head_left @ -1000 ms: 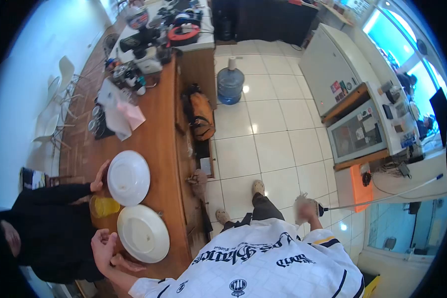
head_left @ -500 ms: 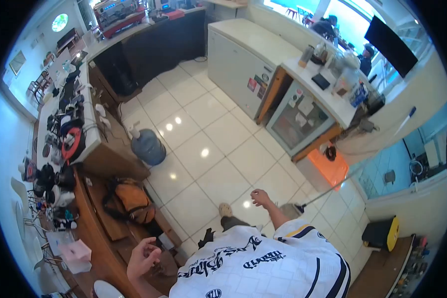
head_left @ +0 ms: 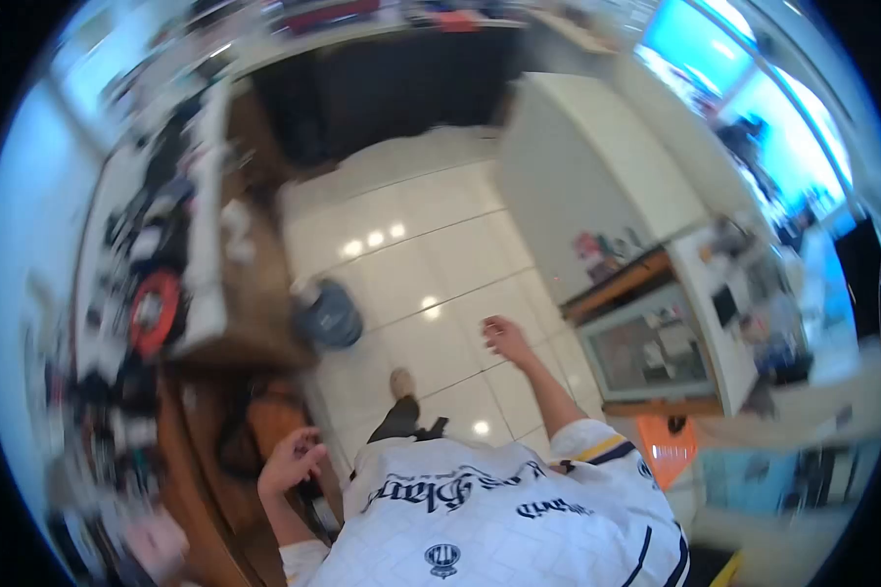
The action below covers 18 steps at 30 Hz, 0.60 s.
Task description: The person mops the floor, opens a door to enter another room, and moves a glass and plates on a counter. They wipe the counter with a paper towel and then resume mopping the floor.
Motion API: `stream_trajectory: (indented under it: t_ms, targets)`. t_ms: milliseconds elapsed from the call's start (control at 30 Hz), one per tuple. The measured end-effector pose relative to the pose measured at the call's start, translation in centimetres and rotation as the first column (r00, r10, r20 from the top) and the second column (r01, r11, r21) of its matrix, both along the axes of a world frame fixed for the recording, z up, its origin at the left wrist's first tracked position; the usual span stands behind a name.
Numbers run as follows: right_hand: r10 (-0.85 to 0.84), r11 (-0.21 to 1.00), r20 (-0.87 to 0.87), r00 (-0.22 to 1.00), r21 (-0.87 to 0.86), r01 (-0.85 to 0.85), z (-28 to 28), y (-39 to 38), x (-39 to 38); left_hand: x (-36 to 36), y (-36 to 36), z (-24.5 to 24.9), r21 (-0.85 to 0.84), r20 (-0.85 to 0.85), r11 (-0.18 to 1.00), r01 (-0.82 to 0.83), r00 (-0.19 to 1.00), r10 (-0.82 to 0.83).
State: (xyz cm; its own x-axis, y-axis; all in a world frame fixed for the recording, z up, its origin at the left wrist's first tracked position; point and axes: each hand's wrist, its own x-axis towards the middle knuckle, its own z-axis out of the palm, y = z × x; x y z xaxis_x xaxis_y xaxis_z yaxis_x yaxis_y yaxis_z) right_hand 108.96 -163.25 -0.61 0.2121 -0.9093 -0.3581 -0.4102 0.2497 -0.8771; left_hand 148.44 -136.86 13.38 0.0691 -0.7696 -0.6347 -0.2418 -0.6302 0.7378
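My left hand [head_left: 292, 462] hangs beside the brown wooden cabinet, its fingers loosely bent and apart, with nothing seen in them. Nearest to it is an orange and black backpack [head_left: 269, 421], blurred, in the cabinet's lower space. Over the tiled floor [head_left: 411, 264] my right hand [head_left: 505, 338] is held out, its fingers slightly curled and apart, touching nothing. A blue water jug [head_left: 331, 315] stands on the floor to the left, apart from both hands. One shoe [head_left: 402, 383] shows ahead of my white shirt [head_left: 460, 519].
At left a cluttered counter [head_left: 206, 293] carries a red-orange ring-shaped item [head_left: 156, 311]. A white chest freezer [head_left: 578, 166] and a glass-door cabinet [head_left: 656, 352] line the right side. An orange container [head_left: 668, 448] stands below the cabinet. Much of the view is motion-blurred.
The view has swung and moved forward; the jug, freezer and cabinet sit farther right in it. My right hand is higher in the picture. Both hands remain without anything visible in them.
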Motion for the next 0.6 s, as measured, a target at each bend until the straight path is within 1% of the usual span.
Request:
stream_trajectory:
  t_ms: [33, 67, 100, 167, 200, 233, 300, 367, 433, 500, 567, 600]
  targets:
    - [0.01, 1.0, -0.031, 0.999, 0.004, -0.01, -0.8, -1.4, -0.2, 1.2, -3.6, -1.6, 0.007, -0.004, 0.999, 0.034, 0.999, -0.034]
    - [0.014, 0.996, -0.099, 0.995, 0.087, -0.006, -0.1, -2.3, 0.0, 2.1, -8.2, -2.8, 0.008, -0.011, 0.998, 0.061, 0.998, -0.061]
    - [0.04, 0.984, -0.156, 0.987, 0.178, -0.011, 0.4, -3.1, 0.1, 2.5, -13.2, -2.7, -0.022, 0.021, 0.99, 0.137, 0.99, -0.137]
    - [0.015, 0.985, -0.199, 0.98, 0.173, 0.02, 0.2, -5.1, -0.4, 4.0, -21.5, -1.9, -0.056, 0.108, 0.97, 0.237, 0.967, -0.23]
    - [-0.069, 0.976, -0.171, 0.983, 0.193, 0.102, 0.1, -5.7, -0.7, 5.3, -25.3, -1.9, -0.131, 0.082, 0.95, 0.283, 0.958, -0.274]
    - [-0.144, 0.961, -0.135, 0.98, 0.217, 0.171, -0.3, -6.3, -1.1, 6.0, -28.8, -1.0, -0.165, 0.082, 0.942, 0.294, 0.955, -0.284]
    - [-0.256, 0.916, -0.183, 0.949, 0.268, 0.299, -2.0, -8.6, -1.4, 8.0, -35.8, 1.4, -0.245, 0.093, 0.927, 0.284, 0.959, -0.269]
    - [-0.321, 0.857, -0.24, 0.916, 0.339, 0.389, -2.5, -12.5, -1.1, 9.9, -41.7, 1.8, -0.273, 0.11, 0.913, 0.304, 0.952, -0.285]
    - [-0.286, 0.872, -0.253, 0.924, 0.332, 0.36, -2.6, -18.4, 0.5, 12.8, -46.5, 0.3, -0.294, 0.101, 0.913, 0.284, 0.959, -0.265]
    - [-0.251, 0.905, -0.204, 0.946, 0.296, 0.304, -2.5, -27.0, 3.6, 15.4, -49.9, -1.8, -0.285, 0.168, 0.924, 0.253, 0.963, -0.211]
    - [-0.096, 0.973, -0.206, 0.974, 0.188, 0.135, -2.7, -37.5, 8.6, 17.4, -52.1, -2.4, -0.226, 0.146, 0.967, 0.121, 0.985, -0.089]
    - [-0.022, 0.99, -0.2, 0.98, 0.134, 0.05, -2.6, -42.8, 11.7, 18.3, -52.9, -3.5, -0.225, 0.115, 0.974, 0.011, 0.993, 0.016]
